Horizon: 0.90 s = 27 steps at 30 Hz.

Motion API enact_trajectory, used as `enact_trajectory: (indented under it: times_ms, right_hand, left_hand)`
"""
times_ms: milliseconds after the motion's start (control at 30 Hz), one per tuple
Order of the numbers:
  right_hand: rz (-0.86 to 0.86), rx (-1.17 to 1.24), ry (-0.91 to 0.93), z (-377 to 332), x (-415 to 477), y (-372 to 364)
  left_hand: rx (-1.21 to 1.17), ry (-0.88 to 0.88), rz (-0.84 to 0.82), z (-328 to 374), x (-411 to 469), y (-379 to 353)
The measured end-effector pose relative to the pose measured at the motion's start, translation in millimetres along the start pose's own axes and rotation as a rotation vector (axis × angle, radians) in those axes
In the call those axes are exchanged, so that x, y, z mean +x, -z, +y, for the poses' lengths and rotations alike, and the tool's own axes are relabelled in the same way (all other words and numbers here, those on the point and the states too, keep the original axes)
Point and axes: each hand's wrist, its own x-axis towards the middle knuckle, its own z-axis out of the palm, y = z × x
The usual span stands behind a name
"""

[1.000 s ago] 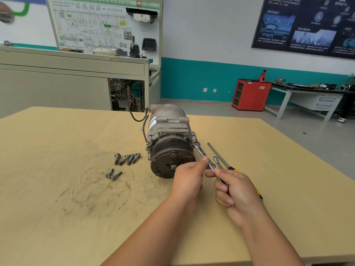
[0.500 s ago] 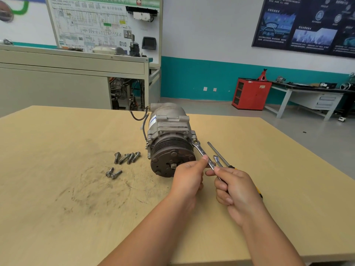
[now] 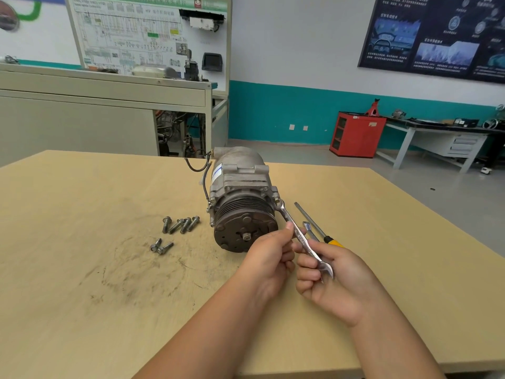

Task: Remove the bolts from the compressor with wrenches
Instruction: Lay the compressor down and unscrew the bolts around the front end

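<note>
A grey metal compressor [image 3: 240, 187] lies on the wooden table [image 3: 82, 269], its dark pulley face toward me. A silver combination wrench [image 3: 299, 236] has its ring end on a bolt at the compressor's right flange. My left hand [image 3: 269, 258] pinches the wrench's shaft with thumb and forefinger. My right hand [image 3: 328, 280] grips the wrench's lower, open-jaw end. Several removed bolts [image 3: 181, 224] lie left of the compressor, with two more bolts [image 3: 161, 246] nearer me.
A yellow-handled screwdriver [image 3: 317, 228] and a second wrench [image 3: 310, 231] lie on the table just right of the compressor, partly behind my right hand. A black cable [image 3: 203, 170] hangs off the compressor's left side. Benches and a red cabinet [image 3: 356, 134] stand beyond the table.
My right hand has slid down the wrench toward me, so the wrench's open-jaw end now shows in my fingers. The compressor and the loose bolts have not moved.
</note>
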Motion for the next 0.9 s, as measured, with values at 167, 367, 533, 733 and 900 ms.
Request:
enact_trajectory:
  times_ms: [167, 367, 533, 733, 900]
  right_hand:
    - [-0.068, 0.118, 0.032, 2.9, 2.8, -6.5]
    - [-0.024, 0.08, 0.082, 11.2, 5.6, -5.1]
    - [-0.025, 0.09, 0.069, 9.9, 4.3, -7.5]
    - [-0.015, 0.213, 0.023, 7.7, 4.2, -11.8]
    - [0.022, 0.167, 0.058, 8.8, 4.6, -15.1]
  left_hand:
    - [-0.028, 0.025, -0.013, 2.9, -4.8, -1.6]
    - [0.073, -0.038, 0.047, 2.5, -7.9, 1.0]
    - [0.168, -0.105, 0.108, 2.7, -9.0, 2.2]
    - [0.16, -0.135, 0.102, 4.1, -9.5, 1.0]
    - [0.177, -0.14, 0.1, 3.4, -9.9, 1.0]
